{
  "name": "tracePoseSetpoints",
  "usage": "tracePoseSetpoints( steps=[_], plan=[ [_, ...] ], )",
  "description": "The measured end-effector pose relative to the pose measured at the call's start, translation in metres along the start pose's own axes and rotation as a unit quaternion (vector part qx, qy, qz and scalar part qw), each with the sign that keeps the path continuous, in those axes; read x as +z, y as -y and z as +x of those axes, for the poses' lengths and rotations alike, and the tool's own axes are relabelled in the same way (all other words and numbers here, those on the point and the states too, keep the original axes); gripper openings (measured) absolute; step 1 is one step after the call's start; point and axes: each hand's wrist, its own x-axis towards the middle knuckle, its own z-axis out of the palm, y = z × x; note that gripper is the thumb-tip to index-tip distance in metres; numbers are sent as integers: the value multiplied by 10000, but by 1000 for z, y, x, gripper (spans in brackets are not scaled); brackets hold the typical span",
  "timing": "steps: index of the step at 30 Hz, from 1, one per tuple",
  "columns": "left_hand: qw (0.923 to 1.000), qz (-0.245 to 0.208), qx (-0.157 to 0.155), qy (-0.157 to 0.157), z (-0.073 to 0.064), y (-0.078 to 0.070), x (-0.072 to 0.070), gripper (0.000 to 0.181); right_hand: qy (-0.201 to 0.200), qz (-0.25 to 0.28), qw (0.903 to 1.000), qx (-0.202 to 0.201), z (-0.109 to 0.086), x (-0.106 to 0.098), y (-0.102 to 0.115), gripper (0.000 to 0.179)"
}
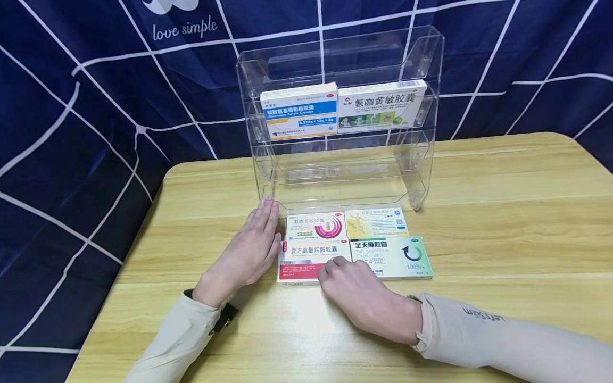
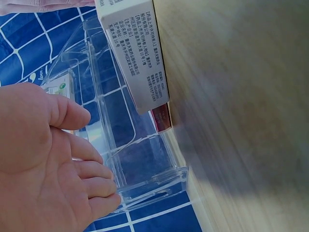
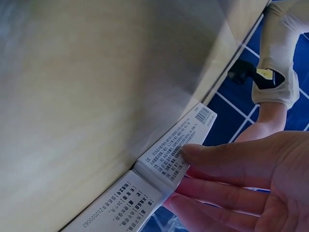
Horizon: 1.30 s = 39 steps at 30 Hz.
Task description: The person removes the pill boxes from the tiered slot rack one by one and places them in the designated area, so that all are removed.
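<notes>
Four medicine boxes lie flat in two rows on the table. My right hand [image 1: 361,290] holds the near right corner of the red-and-white box [image 1: 306,260], its thumb on the printed side [image 3: 178,140] and its fingers bent over the top. Beside that box lies a green-and-white box [image 1: 392,258], partly covered by the hand. Behind them are a box with a pink swirl [image 1: 313,226] and a pale yellow box [image 1: 375,222]. My left hand [image 1: 246,252] rests along the left side of the group, fingers straight and pointing at the rack, holding nothing.
A clear plastic tiered rack [image 1: 345,192] stands just behind the boxes. A blue-and-white box [image 1: 300,119] and a white-and-green box [image 1: 380,109] sit side by side on its upper tier. Dark blue checked cloth [image 1: 479,69] hangs behind the wooden table [image 1: 503,223].
</notes>
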Motion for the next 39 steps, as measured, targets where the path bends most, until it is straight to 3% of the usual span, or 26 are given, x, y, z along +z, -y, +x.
tracePoseSetpoints(
  steps=[10,18,22,28,39],
  plan=[
    [10000,-10,-1,-8,0,0,1,61,-124,207,9997,-59,-1,-3,-4,15],
    [10000,-1,-4,-23,0,-2,1,61,-588,914,9934,354,1,-15,-27,8],
    [10000,28,-25,-26,0,-2,1,61,-622,1165,9890,670,1,-24,-41,3],
    [10000,46,-8,-58,-1,-1,1,61,-799,1507,9798,1041,4,-34,-59,23],
    [9999,-117,-81,-31,-1,-2,1,63,-1266,1722,9676,1345,11,-49,-90,27]
  ],
)
